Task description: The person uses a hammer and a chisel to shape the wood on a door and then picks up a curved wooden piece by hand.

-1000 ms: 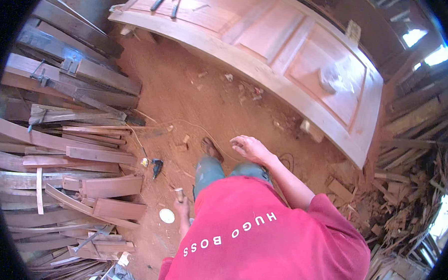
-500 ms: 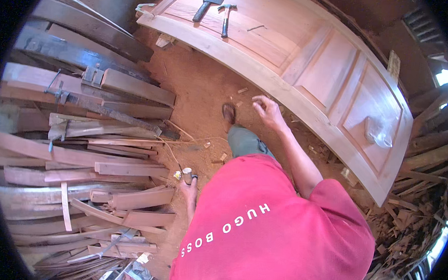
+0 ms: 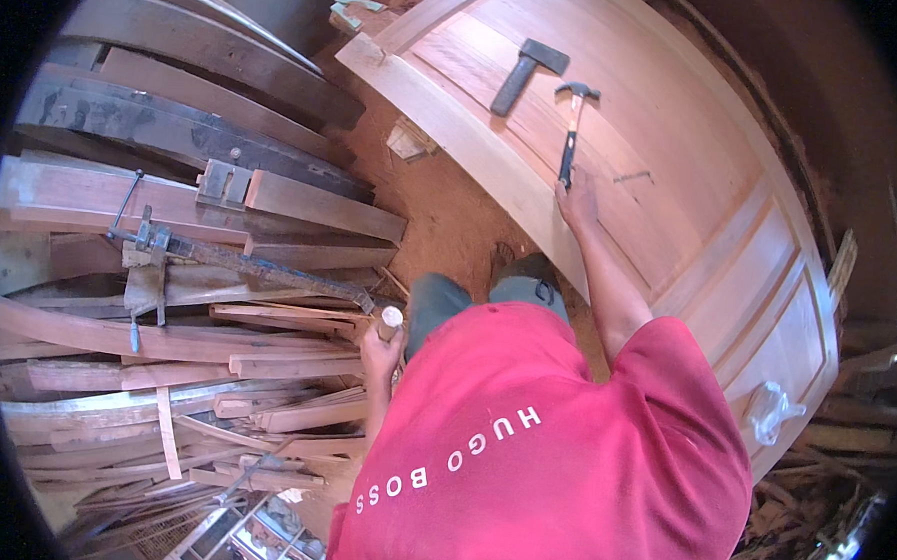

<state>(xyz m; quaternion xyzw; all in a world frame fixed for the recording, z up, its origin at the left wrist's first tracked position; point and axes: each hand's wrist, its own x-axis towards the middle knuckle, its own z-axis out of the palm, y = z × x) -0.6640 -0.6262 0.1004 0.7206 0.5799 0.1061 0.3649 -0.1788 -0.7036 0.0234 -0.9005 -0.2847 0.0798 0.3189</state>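
A panelled wooden door (image 3: 676, 120) lies flat in front of me, to the right. On it rests a claw hammer (image 3: 572, 135) with a pale shaft and black grip. My right hand (image 3: 578, 204) has its fingers closed round the lower end of that grip. Left of the hammer is a dark hatchet-shaped tool (image 3: 515, 85). A thin bent metal piece (image 3: 633, 176) lies to the hammer's right. Low beside the stacked timber, my left hand (image 3: 380, 357) is wrapped round a short cylindrical thing with a pale round end (image 3: 392, 317); its lower part is hidden.
Stacked boards (image 3: 302, 206) fill the left side, with a long bar clamp (image 3: 259, 264) lying over them. A clear plastic bag (image 3: 769, 409) sits near the door's right end. Wood scraps (image 3: 798, 526) pile at the lower right. Reddish-brown floor (image 3: 442, 205) shows between boards and door.
My right hand has moved forward from beside the door to the hammer's grip. The view has shifted closer to the door. My left hand still holds the cylindrical thing.
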